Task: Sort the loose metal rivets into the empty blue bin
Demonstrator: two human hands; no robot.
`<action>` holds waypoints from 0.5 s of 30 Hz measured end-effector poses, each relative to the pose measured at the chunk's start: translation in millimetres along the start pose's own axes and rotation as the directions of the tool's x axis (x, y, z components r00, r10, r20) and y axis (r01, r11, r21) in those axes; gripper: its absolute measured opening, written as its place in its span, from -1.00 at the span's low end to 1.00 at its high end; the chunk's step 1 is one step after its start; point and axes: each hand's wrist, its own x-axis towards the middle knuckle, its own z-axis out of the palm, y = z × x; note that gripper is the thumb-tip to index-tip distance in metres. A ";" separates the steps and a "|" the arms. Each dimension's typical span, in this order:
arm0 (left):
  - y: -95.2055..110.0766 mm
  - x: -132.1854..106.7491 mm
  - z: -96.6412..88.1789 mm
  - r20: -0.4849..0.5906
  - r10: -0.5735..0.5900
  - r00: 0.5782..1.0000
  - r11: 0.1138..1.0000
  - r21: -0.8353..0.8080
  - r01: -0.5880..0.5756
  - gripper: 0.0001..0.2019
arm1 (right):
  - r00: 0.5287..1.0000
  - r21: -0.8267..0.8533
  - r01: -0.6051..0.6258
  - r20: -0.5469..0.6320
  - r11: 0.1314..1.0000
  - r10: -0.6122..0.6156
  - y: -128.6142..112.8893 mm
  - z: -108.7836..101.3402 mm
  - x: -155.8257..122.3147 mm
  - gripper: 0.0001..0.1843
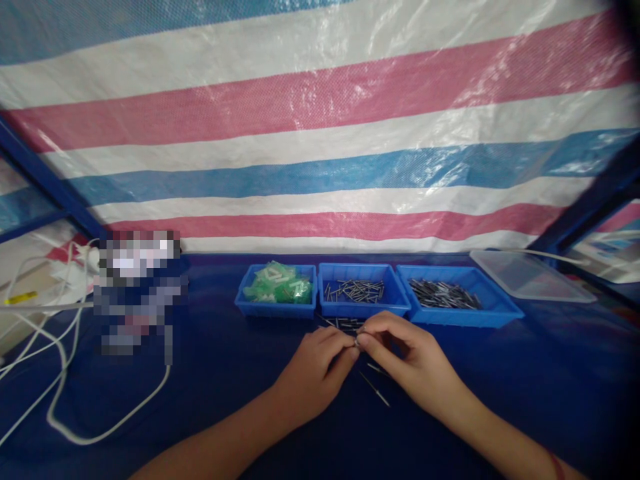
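My left hand [325, 363] and my right hand [407, 350] meet fingertip to fingertip above the blue table. Both are closed in a pinch on a small shiny metal piece [357, 343], mostly hidden by the fingers. Just beyond the hands, several thin metal pins [347, 324] lie on the table. One more thin pin [375, 389], thicker towards one end, lies in front of the right hand. Behind them stands a blue bin [364, 309] with loose metal pins [357, 291].
A left blue bin [275, 309] holds green-and-clear plastic bags [277, 283]; a right blue bin [495, 319] holds many dark metal pins [443, 295]. A clear plastic lid [540, 277] lies at the back right. White cables [65, 373] loop over the left side. A striped sheet [320, 167] hangs behind.
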 end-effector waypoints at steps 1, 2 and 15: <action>-0.2 -0.1 0.3 -0.009 -0.003 1.000 1.000 0.004 0.003 -0.84 | 1.000 0.001 0.003 0.001 1.000 -0.003 -0.2 -0.1 0.1 -0.85; -0.3 -0.1 0.5 -0.019 -0.007 1.000 1.000 0.006 0.007 -0.85 | 1.000 0.002 0.007 0.003 1.000 -0.007 -0.4 -0.1 0.2 -0.85; -3.3 1.6 -2.4 -0.213 -0.067 0.975 0.997 -0.039 0.060 -0.93 | 0.999 0.019 -0.033 -0.005 0.999 0.033 1.9 -2.0 0.5 -0.87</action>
